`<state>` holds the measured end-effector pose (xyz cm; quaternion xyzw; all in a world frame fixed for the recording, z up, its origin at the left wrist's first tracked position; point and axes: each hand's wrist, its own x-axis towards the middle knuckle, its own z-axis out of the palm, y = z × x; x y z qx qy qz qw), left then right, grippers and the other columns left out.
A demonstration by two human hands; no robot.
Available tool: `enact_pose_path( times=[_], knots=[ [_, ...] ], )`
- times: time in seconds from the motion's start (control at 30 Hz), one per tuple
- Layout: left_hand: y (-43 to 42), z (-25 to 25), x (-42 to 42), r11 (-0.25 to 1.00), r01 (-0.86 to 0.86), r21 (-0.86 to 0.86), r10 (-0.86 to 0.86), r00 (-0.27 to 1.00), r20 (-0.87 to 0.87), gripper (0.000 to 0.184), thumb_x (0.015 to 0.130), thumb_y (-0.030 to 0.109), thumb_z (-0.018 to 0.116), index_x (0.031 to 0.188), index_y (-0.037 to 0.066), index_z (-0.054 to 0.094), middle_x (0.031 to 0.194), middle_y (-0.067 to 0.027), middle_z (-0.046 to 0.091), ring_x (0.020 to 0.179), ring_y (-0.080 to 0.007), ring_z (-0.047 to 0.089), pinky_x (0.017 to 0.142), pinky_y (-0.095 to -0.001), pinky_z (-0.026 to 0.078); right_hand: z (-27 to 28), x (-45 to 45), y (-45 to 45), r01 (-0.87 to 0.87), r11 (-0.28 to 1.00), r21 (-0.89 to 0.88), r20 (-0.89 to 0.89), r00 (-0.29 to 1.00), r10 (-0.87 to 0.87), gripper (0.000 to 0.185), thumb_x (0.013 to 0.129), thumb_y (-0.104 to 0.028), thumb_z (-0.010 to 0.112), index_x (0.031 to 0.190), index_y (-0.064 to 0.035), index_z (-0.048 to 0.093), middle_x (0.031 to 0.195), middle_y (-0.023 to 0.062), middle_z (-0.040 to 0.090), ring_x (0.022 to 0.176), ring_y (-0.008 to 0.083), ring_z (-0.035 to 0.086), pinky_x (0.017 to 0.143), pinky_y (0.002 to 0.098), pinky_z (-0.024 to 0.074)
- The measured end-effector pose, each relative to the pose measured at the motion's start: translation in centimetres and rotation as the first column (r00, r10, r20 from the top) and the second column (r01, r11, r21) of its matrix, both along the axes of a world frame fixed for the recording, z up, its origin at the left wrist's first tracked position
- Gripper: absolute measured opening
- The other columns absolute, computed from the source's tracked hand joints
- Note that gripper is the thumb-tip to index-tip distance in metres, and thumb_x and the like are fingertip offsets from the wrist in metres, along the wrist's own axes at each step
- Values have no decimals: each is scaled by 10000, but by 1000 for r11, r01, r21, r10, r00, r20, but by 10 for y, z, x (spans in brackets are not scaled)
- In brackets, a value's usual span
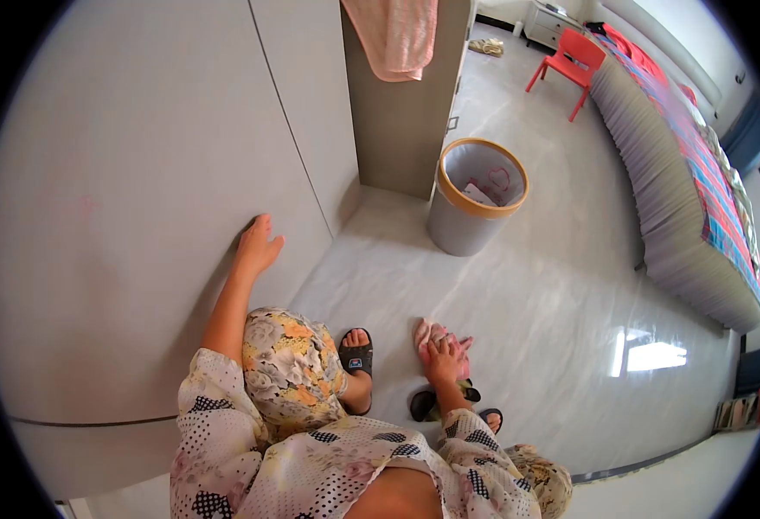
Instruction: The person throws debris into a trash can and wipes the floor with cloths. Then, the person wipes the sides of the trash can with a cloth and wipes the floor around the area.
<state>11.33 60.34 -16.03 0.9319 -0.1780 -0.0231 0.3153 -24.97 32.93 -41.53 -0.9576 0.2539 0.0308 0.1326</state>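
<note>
My left hand [260, 246] rests against the grey cabinet panel [155, 190], its fingers extended and holding nothing. Low over the floor, my right hand [442, 359] is on a bunched pink cloth [427, 336], with fingers curled over it; part of the cloth is hidden beneath the hand. A dark slipper [423, 403] lies close to my right wrist. My feet are in black sandals [356, 359], one on each side of my right arm.
A grey trash bin [466, 227] with a tan rim stands ahead, with some waste inside. Behind it, a pink towel [394, 39] hangs at a cabinet side panel [401, 130]. A red chair [573, 65] stands beside a bed [657, 164] on the right.
</note>
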Motion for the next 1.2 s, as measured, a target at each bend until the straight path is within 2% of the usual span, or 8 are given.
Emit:
enact_pose_path(
  times=[0.27, 0.37, 0.57, 0.67, 0.8, 0.97, 1.07, 1.2],
  knots=[
    [26, -21, 10, 984, -180, 20, 179, 984, 18, 606, 828, 276, 649, 1324, 2, 435, 1274, -222, 573, 1183, -358, 553, 975, -450, 449, -10, -3, -4, 42, 997, 66, -62, 997, -38, 421, 873, -279, 574, 1294, -261, 559, 1395, 93, 439, 1326, 400, 357, 1034, 638, 301],
    [27, -18, 11, 968, -236, 86, 239, 971, -16, 595, 830, 283, 635, 1321, 13, 433, 1258, -209, 582, 1175, -363, 552, 953, -473, 457, -20, -6, -6, 20, 999, 40, 13, 1000, -21, 403, 881, -296, 560, 1282, -268, 570, 1399, 111, 430, 1343, 394, 340, 1074, 667, 212],
    [28, -3, 0, 926, -335, 172, 345, 938, -33, 566, 831, 261, 627, 1304, 16, 437, 1225, -216, 592, 1147, -359, 564, 914, -487, 469, -22, -10, -7, -14, 1000, 13, -69, 997, 15, 395, 879, -298, 543, 1272, -281, 577, 1420, 127, 411, 1382, 376, 297, 1109, 686, -23],
    [35, -4, 3, 925, -336, 176, 351, 934, -63, 561, 831, 249, 623, 1306, 19, 432, 1230, -202, 592, 1145, -358, 561, 915, -490, 463, -8, -13, -2, -28, 999, 32, -100, 995, 31, 407, 864, -284, 550, 1270, -277, 578, 1432, 131, 411, 1388, 386, 288, 1120, 670, 37],
    [52, -44, 18, 928, -356, 108, 332, 924, 192, 546, 832, 174, 615, 1319, 21, 422, 1257, -184, 581, 1158, -343, 555, 919, -488, 459, -34, -22, 1, -67, 997, -44, -12, 998, 66, 397, 838, -276, 568, 1233, -254, 609, 1401, 163, 460, 1371, 411, 319, 1125, 627, 146],
    [70, -70, 28, 949, -312, 33, 289, 910, 296, 556, 826, 85, 603, 1344, 21, 411, 1293, -175, 561, 1164, -331, 551, 918, -457, 472, -44, -29, -4, -99, 995, -31, 7, 995, 99, 440, 828, -305, 576, 1261, -228, 590, 1332, 155, 528, 1312, 421, 405, 1099, 679, 124],
    [76, -64, 33, 951, -306, 45, 293, 939, 182, 565, 829, 88, 601, 1356, 29, 405, 1318, -167, 546, 1170, -325, 548, 926, -430, 480, -45, -25, -5, -105, 994, -27, -31, 994, 104, 442, 830, -320, 575, 1264, -233, 589, 1332, 147, 529, 1288, 411, 435, 1083, 703, 110],
    [85, -81, 44, 951, -307, 41, 287, 924, 253, 567, 831, 89, 600, 1363, 40, 410, 1324, -166, 542, 1180, -323, 543, 938, -417, 482, -48, -23, -10, -91, 995, 28, -35, 995, 92, 467, 823, -328, 587, 1279, -228, 578, 1349, 145, 515, 1254, 402, 475, 1061, 726, 102]
  ],
)
